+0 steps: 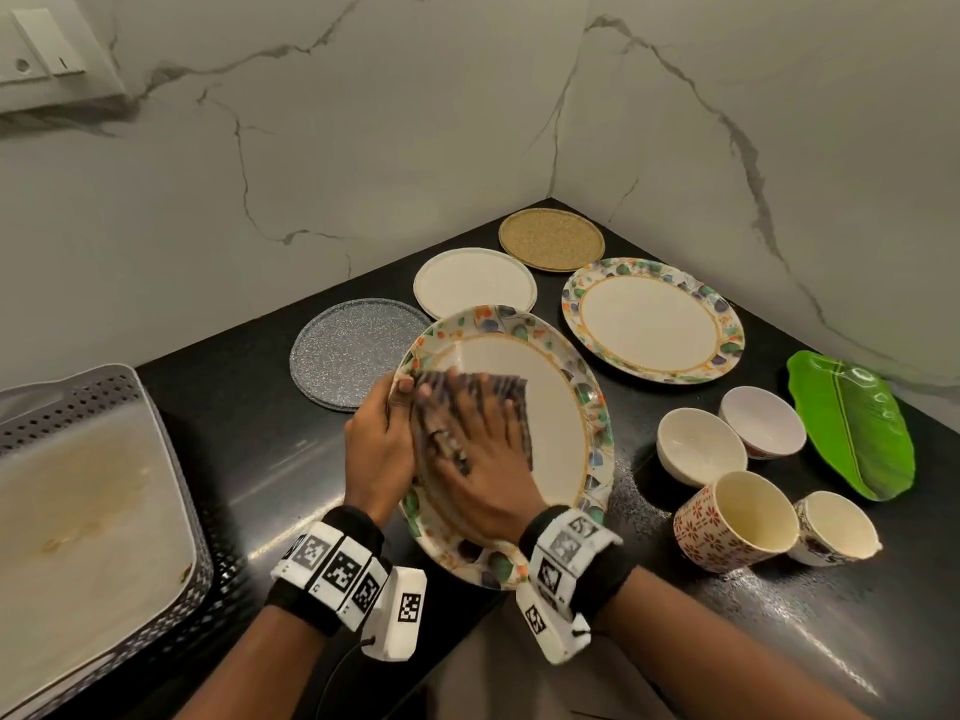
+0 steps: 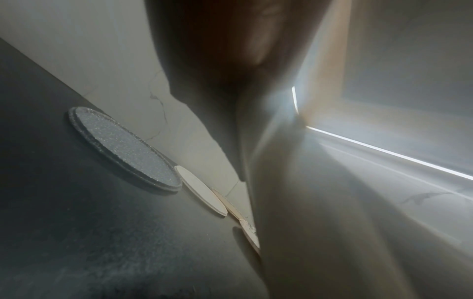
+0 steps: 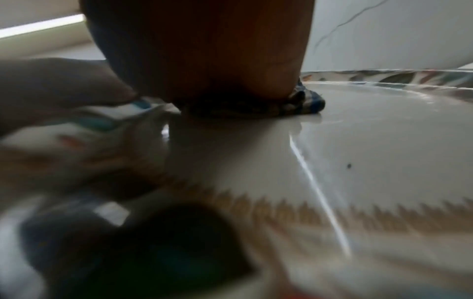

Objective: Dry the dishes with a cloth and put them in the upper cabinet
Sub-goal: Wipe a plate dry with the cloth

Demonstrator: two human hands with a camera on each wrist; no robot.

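Note:
A large plate with a coloured patterned rim (image 1: 561, 407) is held tilted above the black counter (image 1: 249, 459). My left hand (image 1: 392, 415) grips its left rim, thumb on top and fingers hidden underneath. My right hand (image 1: 475, 428) lies flat with spread fingers on a dark checked cloth (image 1: 501, 389), pressing it onto the plate's left half. In the right wrist view the cloth (image 3: 307, 101) bunches under my palm on the glossy plate (image 3: 371, 145). The left wrist view mostly shows the plate's pale underside (image 2: 332, 202).
On the counter behind lie a grey speckled plate (image 1: 348, 350), a white plate (image 1: 475, 283), a woven round mat (image 1: 550, 240) and a second patterned plate (image 1: 652, 319). To the right stand two bowls (image 1: 698, 444), two cups (image 1: 737, 519) and a green leaf dish (image 1: 852, 423). A perforated grey tray (image 1: 93, 485) fills the left.

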